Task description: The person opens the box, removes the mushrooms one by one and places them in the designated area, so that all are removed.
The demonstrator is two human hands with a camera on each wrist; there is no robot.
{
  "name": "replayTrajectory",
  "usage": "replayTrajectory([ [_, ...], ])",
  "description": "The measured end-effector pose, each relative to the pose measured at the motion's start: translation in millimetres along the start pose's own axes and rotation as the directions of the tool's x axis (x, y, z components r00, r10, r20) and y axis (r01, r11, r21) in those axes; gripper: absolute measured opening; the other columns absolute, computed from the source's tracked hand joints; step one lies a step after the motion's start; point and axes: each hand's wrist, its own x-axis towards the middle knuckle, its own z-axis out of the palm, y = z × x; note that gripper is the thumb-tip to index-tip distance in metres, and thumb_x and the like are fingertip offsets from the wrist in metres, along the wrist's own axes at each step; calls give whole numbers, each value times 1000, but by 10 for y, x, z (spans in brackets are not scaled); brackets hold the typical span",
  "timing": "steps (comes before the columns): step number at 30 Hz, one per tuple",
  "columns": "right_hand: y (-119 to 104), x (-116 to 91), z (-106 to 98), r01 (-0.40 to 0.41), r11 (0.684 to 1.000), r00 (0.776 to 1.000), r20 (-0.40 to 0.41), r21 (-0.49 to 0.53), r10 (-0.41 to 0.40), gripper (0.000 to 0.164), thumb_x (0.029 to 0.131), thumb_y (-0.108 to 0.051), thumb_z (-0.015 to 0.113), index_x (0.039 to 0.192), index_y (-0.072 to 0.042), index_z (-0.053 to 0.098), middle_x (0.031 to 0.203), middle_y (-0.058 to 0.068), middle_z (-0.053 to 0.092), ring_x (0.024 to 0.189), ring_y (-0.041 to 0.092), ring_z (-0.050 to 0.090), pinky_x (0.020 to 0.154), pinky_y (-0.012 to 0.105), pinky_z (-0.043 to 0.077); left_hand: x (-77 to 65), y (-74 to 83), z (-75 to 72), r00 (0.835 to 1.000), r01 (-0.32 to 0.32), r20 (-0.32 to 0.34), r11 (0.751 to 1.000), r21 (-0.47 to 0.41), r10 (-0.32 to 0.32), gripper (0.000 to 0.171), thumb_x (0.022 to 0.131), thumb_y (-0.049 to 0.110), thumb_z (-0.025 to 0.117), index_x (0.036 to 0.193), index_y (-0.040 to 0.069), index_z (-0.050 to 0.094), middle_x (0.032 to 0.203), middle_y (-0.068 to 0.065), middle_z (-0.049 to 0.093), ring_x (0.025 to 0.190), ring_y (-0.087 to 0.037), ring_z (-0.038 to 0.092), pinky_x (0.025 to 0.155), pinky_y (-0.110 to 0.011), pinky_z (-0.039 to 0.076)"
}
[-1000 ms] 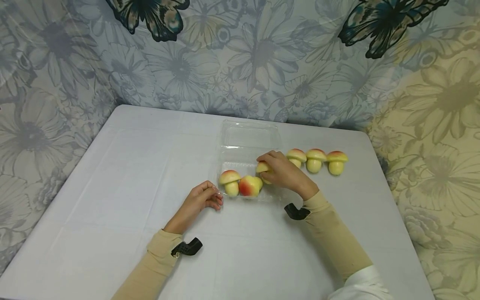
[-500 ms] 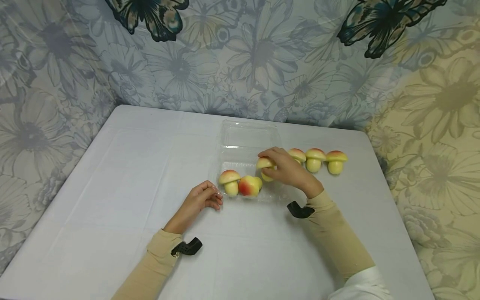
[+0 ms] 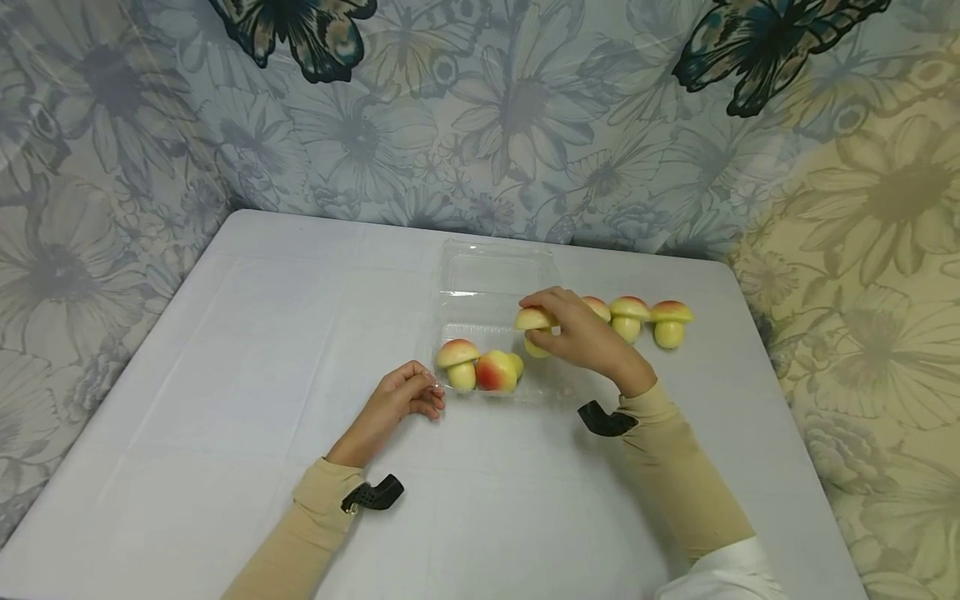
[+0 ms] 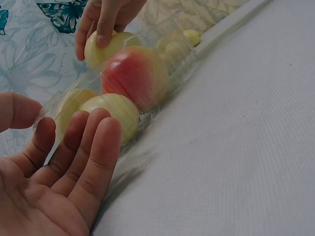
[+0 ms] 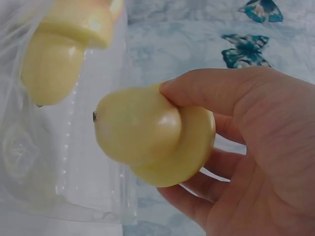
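Note:
My right hand grips a toy mushroom with a yellow stem and cap. It holds the mushroom above the right part of a clear plastic clamshell container, whose lid lies folded back. Inside the container, at the left, sits a mushroom with its cap away from me; beside it another mushroom shows its red and yellow cap top. My left hand pinches the container's near left corner between thumb and index finger, as the left wrist view shows; its other fingers are loosely bent.
To the right of the container, several mushrooms stand in a row, among them a middle mushroom and an end mushroom; my right hand partly covers the nearest one. A white cloth covers the table. Behind rises a wall with flowers and butterflies.
My right hand has shifted slightly up and to the right in the head view, carrying the mushroom with it. The left hand and the container have stayed put.

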Motion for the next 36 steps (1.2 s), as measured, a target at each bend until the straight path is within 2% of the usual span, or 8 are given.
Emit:
replayTrajectory([
  [13, -86, -69, -83, 20, 1000, 999, -41, 7, -19, 43, 96, -18, 70, 136, -10, 58, 139, 11, 57, 123, 28, 54, 99, 47, 50, -16, 19, 4, 1000, -1, 14, 1000, -7, 1, 15, 106, 16, 48, 98, 6, 54, 95, -7, 66, 81, -16, 69, 74, -28, 61],
  [18, -84, -98, -116, 8, 1000, 998, -62, -8, -8, 42, 95, -19, 71, 135, -11, 59, 138, 10, 58, 123, 28, 54, 101, 48, 48, -13, 12, 3, 1000, 0, 11, 1000, -3, 0, 14, 105, 16, 48, 97, 5, 54, 95, -7, 66, 81, -16, 69, 74, -28, 61],
  [25, -83, -130, -149, 3, 999, 998, -70, 53, 0, 42, 95, -16, 71, 135, -7, 58, 137, 12, 58, 125, 28, 51, 104, 48, 46, -13, 5, -1, 1000, 2, 4, 1000, -5, -2, 15, 105, 16, 48, 97, 5, 54, 96, -9, 66, 81, -17, 69, 74, -28, 61],
  [36, -64, -201, -193, 22, 997, 995, -98, 70, -15, 40, 96, -16, 70, 134, -8, 59, 136, 11, 58, 122, 27, 52, 103, 48, 45, -13, 16, 3, 1000, -1, 10, 1000, -7, 1, 14, 105, 16, 49, 97, 5, 53, 96, -10, 66, 81, -18, 70, 74, -28, 61],
])
